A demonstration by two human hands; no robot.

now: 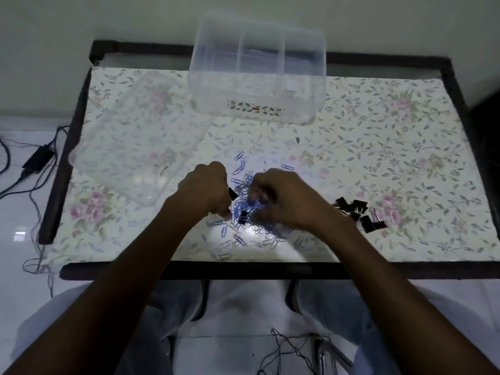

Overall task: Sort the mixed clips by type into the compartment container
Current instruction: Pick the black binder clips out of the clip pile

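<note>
My bench (351, 147), w/ floral cover and dark frame, fills most of the view. At its far edge, centre, stands the clear container (257, 77), w/ inner dividers; compartments look bare as far as I can tell. Its clear lid (135, 147) lies flat on the bench's left half, near my left hand. On the floor to the left: a black adapter (38, 158) w/ cables.

Both my arms reach in from the bottom. My left hand (203, 190) is curled, pinching a black binder clip (232, 193) at its fingertips, just left of the pile. My right hand (284, 198) is curled too, fingers dug into the pile; can't tell what exactly it holds.

The pile (243, 209), near the front edge, centre, is mostly blue and silver paper clips, w/ another black clip in it. Loose paper clips are scattered around it. A group of black binder clips (359, 215) sits apart, to the right of my right hand.
</note>
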